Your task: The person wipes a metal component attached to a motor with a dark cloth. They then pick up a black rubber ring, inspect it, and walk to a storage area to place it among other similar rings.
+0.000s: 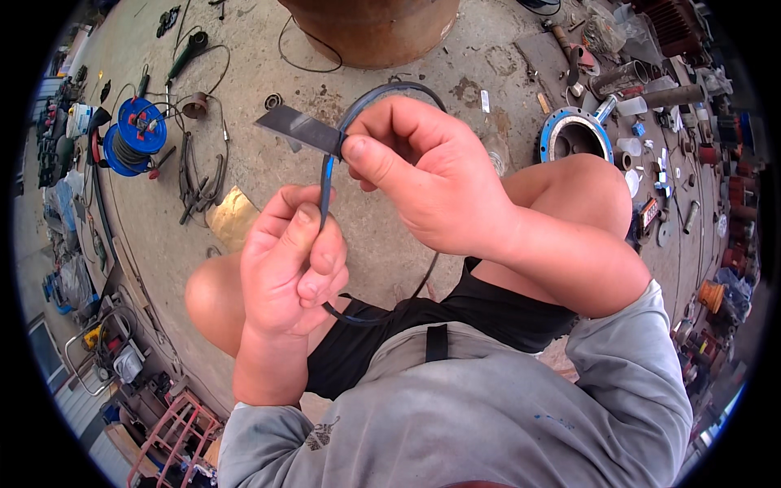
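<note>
A thin black ring (397, 88), seemingly rubber, is held up over my lap. My left hand (289, 264) is closed and pinches its left side between thumb and fingers. Above it, my right hand (443, 175) is closed on a flat, dark blade (299, 128) with a slanted tip, which points to the upper left. The blade meets or crosses the ring at my right fingertips; whether it cuts into it I cannot tell. Just below the blade, a short stretch of the ring looks bright blue. My right fingers hide the blade's other end.
A rusty drum (370, 37) stands ahead on the concrete. Left of my knees are a blue cable reel (134, 138), a green power tool (189, 54) and a gold-coloured sheet (233, 213). A blue flanged valve body (547, 138) lies by my right knee, with many scattered parts beyond.
</note>
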